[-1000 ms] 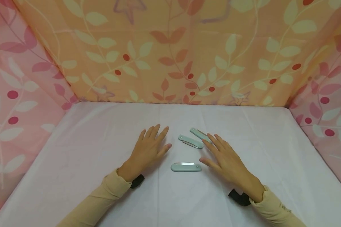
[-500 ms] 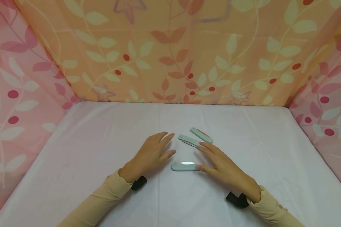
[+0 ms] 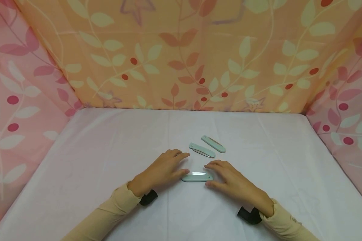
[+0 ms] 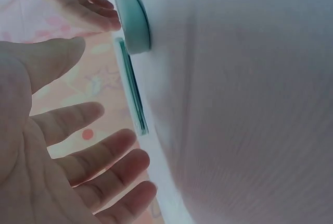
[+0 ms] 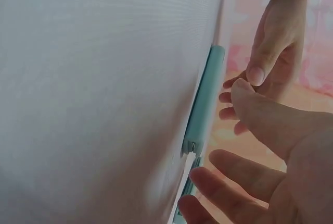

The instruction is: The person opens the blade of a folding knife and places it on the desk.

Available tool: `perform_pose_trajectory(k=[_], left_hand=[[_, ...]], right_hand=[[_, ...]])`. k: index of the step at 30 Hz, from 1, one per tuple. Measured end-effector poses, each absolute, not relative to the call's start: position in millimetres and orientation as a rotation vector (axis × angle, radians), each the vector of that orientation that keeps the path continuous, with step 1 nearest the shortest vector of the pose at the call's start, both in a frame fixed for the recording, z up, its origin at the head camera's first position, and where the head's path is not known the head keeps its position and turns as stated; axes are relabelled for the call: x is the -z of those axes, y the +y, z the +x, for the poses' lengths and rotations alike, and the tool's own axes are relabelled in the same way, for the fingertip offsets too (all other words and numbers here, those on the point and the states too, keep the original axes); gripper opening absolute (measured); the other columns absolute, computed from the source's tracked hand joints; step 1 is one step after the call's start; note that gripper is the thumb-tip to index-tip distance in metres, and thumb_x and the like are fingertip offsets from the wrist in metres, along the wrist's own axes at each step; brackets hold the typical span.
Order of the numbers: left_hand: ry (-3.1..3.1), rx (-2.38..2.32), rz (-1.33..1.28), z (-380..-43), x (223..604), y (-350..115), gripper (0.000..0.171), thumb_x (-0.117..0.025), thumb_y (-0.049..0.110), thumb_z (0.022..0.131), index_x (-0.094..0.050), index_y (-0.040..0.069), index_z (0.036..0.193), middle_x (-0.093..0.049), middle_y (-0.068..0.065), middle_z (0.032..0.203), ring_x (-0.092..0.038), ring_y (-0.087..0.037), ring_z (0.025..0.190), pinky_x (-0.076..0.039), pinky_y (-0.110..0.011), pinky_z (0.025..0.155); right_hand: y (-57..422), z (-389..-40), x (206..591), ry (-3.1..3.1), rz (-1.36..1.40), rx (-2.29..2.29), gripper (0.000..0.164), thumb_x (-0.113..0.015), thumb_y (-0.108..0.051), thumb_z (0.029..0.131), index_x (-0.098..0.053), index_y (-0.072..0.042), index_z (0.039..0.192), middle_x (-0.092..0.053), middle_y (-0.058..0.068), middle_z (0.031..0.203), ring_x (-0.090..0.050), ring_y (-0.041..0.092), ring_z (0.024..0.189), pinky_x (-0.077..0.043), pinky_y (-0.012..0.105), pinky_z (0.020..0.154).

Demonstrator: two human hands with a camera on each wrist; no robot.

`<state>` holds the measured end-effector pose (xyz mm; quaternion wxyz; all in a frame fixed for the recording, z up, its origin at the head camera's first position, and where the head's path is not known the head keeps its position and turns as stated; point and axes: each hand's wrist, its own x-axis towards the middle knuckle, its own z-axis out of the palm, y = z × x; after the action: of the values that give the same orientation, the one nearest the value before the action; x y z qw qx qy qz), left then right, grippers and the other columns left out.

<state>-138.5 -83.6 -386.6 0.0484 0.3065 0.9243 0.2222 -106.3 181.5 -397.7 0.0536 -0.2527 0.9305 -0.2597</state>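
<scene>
A pale green folding knife (image 3: pixel 196 178) lies folded on the white cloth between my hands, a strip of its blade showing along the far edge. My left hand (image 3: pixel 160 170) hovers at its left end with fingers spread. Over its right end is my right hand (image 3: pixel 233 179), fingers loosely bent. In both wrist views the same knife (image 4: pixel 134 23) shows gaps between it and the fingers of the hand wearing that camera; neither hand grips it. Farther back lie two more green folding knives, one nearer (image 3: pixel 201 149) and one behind it (image 3: pixel 213 144), both folded.
A white cloth (image 3: pixel 93 160) covers the table. An orange leaf-patterned curtain (image 3: pixel 181 60) stands along the back edge, with pink patterned curtains (image 3: pixel 24 83) on both sides. Black wrist cameras sit under both cuffs.
Both hands have come down toward the person and closer together, to the two ends of the front knife. The fingers have bent somewhat. The knives have stayed in place.
</scene>
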Motion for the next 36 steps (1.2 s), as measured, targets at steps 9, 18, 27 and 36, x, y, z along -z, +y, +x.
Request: perform_pose_trajectory(k=[9,18,27,36], left_hand=[[2.762,-0.637,0.971,-133.7,389.4,-80.1,0.040,-0.071,0.035,0.091,-0.067,0.011,0.123,-0.063,-0.004,0.106,-0.053,-0.016,0.090,-0.041,-0.032,0.079],[2.728,-0.645,0.995,-133.3,393.0,-79.6,0.022,-0.078,0.032,0.085,-0.070,0.014,0.095,-0.057,0.005,0.083,-0.045,-0.009,0.078,-0.038,-0.028,0.076],[2.665,-0.814,0.973,-134.3,393.7,-80.3,0.019,-0.078,0.025,0.086,-0.063,0.013,0.089,-0.054,0.009,0.072,-0.047,-0.005,0.069,-0.041,-0.020,0.065],[2.620,-0.832,1.020,-133.3,393.5,-79.2,0.011,-0.076,0.023,0.087,-0.069,0.015,0.086,-0.054,0.011,0.067,-0.046,-0.003,0.067,-0.040,-0.019,0.065]], right_hand=[[180.0,-106.8,398.7,2.828,-0.878,0.769,0.031,-0.074,-0.028,0.089,-0.069,-0.016,0.118,-0.063,-0.005,0.117,-0.055,0.016,0.109,-0.046,0.039,0.092],[180.7,-108.7,398.4,2.800,-0.979,0.768,0.027,-0.076,-0.015,0.086,-0.071,-0.013,0.113,-0.066,-0.008,0.104,-0.058,0.011,0.098,-0.046,0.035,0.087],[177.8,-109.9,396.9,2.686,-0.942,0.933,0.023,-0.074,-0.012,0.088,-0.071,-0.012,0.111,-0.066,-0.008,0.099,-0.060,0.003,0.088,-0.050,0.025,0.080],[179.3,-109.5,399.9,2.687,-0.907,1.030,0.017,-0.075,-0.007,0.086,-0.071,-0.014,0.101,-0.067,-0.007,0.090,-0.058,0.000,0.081,-0.050,0.024,0.075]])
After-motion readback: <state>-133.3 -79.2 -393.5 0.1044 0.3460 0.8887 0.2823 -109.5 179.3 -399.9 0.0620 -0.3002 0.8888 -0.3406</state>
